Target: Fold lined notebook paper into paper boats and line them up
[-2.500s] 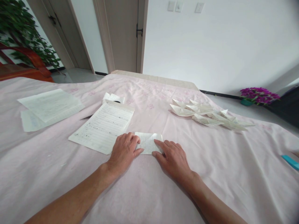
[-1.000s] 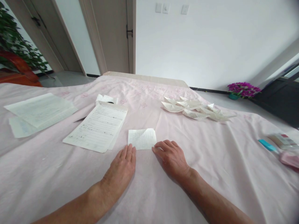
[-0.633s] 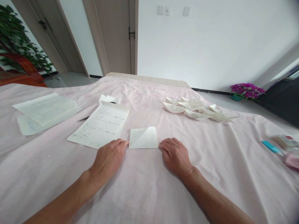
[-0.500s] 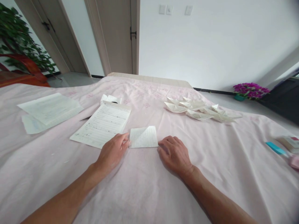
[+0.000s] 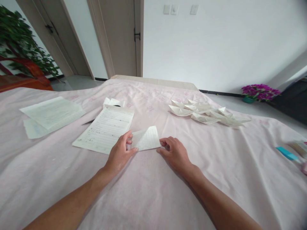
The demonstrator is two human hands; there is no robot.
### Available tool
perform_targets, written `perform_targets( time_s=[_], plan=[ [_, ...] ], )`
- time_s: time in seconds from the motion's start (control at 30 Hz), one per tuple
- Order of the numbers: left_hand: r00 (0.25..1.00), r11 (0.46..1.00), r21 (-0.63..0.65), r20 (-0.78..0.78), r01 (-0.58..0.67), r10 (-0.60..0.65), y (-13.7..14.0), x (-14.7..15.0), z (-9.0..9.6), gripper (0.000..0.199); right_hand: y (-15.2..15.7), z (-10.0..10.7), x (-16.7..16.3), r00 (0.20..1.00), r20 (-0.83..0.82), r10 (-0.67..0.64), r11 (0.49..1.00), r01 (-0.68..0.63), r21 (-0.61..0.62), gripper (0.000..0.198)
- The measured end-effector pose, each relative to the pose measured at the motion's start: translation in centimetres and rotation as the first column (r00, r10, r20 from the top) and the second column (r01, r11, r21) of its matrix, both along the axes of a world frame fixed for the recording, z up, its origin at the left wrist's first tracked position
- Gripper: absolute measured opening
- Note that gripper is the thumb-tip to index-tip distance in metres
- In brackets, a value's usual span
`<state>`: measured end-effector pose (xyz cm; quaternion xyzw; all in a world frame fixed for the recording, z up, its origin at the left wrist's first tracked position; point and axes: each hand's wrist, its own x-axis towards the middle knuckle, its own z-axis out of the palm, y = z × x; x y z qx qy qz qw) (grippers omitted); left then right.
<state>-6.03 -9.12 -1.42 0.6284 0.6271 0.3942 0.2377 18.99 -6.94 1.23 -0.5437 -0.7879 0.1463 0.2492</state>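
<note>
A small folded sheet of lined paper (image 5: 146,138) lies between my two hands on the pink cloth (image 5: 144,191), its right side slightly raised. At its left edge my left hand (image 5: 122,148) grips it, with the thumb at the near left corner and the fingers curled behind. My right hand (image 5: 174,150) pinches the near right corner between thumb and curled fingers. Just left of the folded paper is a written sheet (image 5: 105,127), partly behind my left hand. Several folded paper boats (image 5: 203,111) stand together at the far right.
Two loose sheets (image 5: 52,111) overlap on the left. A dark pointed object (image 5: 88,122) pokes out from beside the written sheet, with a white item (image 5: 112,102) behind it. A blue object (image 5: 287,153) and a small box (image 5: 299,147) lie at the right edge.
The folded paper has tilted, its right side lifting a little. My left thumb has come onto its near left corner, and my right fingers have closed at the right corner.
</note>
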Motion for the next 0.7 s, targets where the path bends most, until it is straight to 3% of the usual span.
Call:
perform_targets(
  time_s=[0.1, 0.2, 0.3, 0.37, 0.5, 0.6, 0.7],
  plan=[
    [0.999, 0.999, 0.030, -0.023, 0.039, -0.039, -0.1, 0.4, -0.1, 0.067, 0.4, -0.4, 0.1, 0.997, -0.073, -0.020, 0.999, 0.018, -0.031, 0.004],
    [0.999, 0.994, 0.108, 0.006, 0.031, -0.031, -0.2, 0.7, 0.0, 0.071, 0.5, -0.8, 0.4, 0.984, -0.181, 0.000, 0.999, -0.008, -0.046, 0.006],
    [0.999, 0.987, 0.160, 0.045, -0.020, 0.013, -0.1, 0.7, 0.3, 0.075, 0.6, -0.9, 0.9, 0.962, -0.261, 0.078, 0.997, -0.069, 0.045, 0.009],
    [1.000, 0.985, 0.171, 0.016, -0.020, 0.017, -0.1, 0.5, 0.7, 0.064, 0.8, -0.9, 1.2, 0.954, -0.265, 0.142, 0.986, -0.112, 0.124, 0.010],
    [0.970, 0.956, 0.222, -0.190, 0.194, -0.153, -0.4, 0.6, 1.3, 0.016, 1.2, -0.9, 1.6, 0.971, -0.219, 0.099, 0.980, -0.058, 0.189, 0.015],
    [0.912, 0.914, 0.277, -0.365, 0.297, -0.186, -0.8, 1.2, 1.7, 0.020, 0.5, -0.4, 1.8, 0.988, -0.135, 0.081, 0.962, -0.041, 0.271, 0.032],
    [0.857, 0.900, 0.302, -0.499, 0.314, -0.131, -1.0, 1.9, 1.9, 0.019, -1.0, 0.6, 1.4, 0.981, -0.023, 0.191, 0.928, -0.173, 0.329, 0.050]
  ],
)
